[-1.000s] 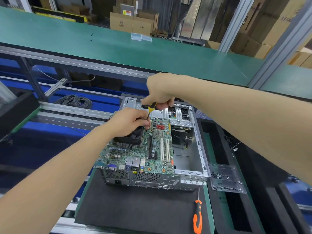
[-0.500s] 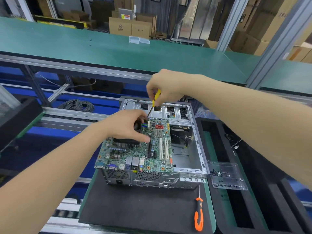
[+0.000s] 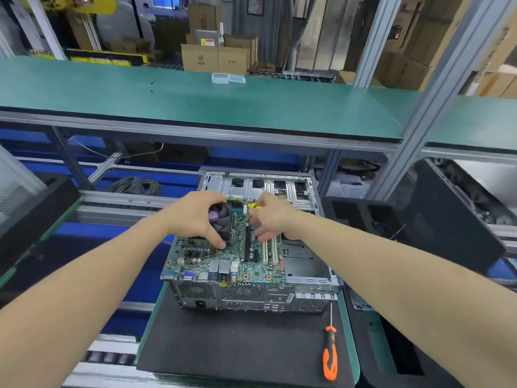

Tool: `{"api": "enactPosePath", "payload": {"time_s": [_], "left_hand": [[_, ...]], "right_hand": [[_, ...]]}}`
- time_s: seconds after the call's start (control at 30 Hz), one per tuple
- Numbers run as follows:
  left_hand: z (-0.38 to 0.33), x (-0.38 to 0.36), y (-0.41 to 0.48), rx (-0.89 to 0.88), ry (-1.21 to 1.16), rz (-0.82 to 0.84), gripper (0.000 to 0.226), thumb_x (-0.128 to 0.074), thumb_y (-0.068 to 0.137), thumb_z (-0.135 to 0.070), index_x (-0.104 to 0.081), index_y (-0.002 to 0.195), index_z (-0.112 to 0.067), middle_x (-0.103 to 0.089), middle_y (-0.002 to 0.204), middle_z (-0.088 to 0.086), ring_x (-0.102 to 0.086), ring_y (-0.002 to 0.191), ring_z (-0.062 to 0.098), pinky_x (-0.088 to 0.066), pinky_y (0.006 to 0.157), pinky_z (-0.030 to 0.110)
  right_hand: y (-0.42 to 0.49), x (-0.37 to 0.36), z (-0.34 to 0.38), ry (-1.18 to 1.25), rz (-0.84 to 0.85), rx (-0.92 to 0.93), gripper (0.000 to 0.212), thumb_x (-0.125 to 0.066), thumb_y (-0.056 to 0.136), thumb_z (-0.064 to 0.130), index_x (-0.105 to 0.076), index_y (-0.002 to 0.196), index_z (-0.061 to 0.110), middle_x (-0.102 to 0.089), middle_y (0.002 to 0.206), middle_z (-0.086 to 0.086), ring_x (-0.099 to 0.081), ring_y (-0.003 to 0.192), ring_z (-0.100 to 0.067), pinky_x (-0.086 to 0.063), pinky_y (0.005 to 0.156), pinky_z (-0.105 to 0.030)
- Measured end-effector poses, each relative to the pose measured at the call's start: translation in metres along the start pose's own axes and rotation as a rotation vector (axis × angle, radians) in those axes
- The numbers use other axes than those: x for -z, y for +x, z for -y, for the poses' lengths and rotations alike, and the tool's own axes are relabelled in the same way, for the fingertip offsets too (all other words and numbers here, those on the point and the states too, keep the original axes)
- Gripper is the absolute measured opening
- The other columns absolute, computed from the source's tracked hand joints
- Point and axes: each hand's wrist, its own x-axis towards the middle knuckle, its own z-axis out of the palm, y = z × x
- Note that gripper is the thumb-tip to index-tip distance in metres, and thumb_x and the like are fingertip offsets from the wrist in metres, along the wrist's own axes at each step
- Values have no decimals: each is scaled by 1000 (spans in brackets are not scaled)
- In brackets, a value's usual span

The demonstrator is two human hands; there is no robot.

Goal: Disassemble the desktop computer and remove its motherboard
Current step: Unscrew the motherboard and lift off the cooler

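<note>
Right hand (image 3: pixel 271 217) has lowered onto the green rectangular motherboard (image 3: pixel 243 264), gripping a yellow-handled screwdriver (image 3: pixel 254 206). Left hand (image 3: pixel 195 217) grips the black round cooler fan (image 3: pixel 222 219). Motherboard lies atop the open grey metal computer case (image 3: pixel 279 298).

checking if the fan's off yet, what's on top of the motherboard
A black fan sits on the motherboard, gripped by the left hand. The right hand, holding a yellow screwdriver, touches the board too. The left hand covers the fan's left side and its fixings.
</note>
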Motion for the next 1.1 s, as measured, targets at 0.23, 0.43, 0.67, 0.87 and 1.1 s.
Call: {"api": "enactPosePath", "payload": {"time_s": [0.23, 0.43, 0.67, 0.87, 1.1], "left_hand": [[-8, 4, 5, -4, 52, 34, 79, -90, 48, -70, -59, 105, -26, -62, 100, -9, -59, 88, 16, -52, 78, 39], [-7, 1, 2, -22, 97, 25, 82, -88, 49, -73, -55, 108, -27, -57, 104, -9, -55, 92, 17, -51, 80, 42], [2, 0, -3, -16, 9, 115, 76, -80, 66, -74, -52, 121, -29, -53, 112, -12, -52, 103, 14, -42, 86, 33], [-9, 13, -2, -50, -268, -71, 36, -66, 98, -38, -58, 133, -42, -62, 130, -25, -64, 118, 12, -52, 97, 35], [-26, -2, 5, -153, -307, -16, 18, -66, 101, -18, -80, 102, -28, -74, 89, -24, -65, 75, -7, -44, 66, 7]], "right_hand": [[-3, -2, -1, -165, -3, 69, 36, -53, 108, 28, -42, 139, 13, -59, 129, -20, -74, 98, -33, -64, 82, -48], [-3, -4, -1, -142, -14, 53, 30, -54, 108, 26, -43, 133, 16, -58, 129, -16, -73, 102, -33, -65, 82, -46], [-15, 25, 14, -309, -188, 216, 24, -70, 98, 25, -72, 116, 11, -75, 83, -7, -72, 59, -15, -64, 61, -32], [-50, 75, 67, -664, -169, 328, 16, -79, 79, 36, -82, 75, 21, -72, 61, -1, -56, 54, -14, -47, 53, -23], [-61, 62, 91, -836, -63, 360, 33, -78, 74, 33, -65, 54, 12, -39, 48, 2, -31, 52, -19, -30, 50, -27]]}}
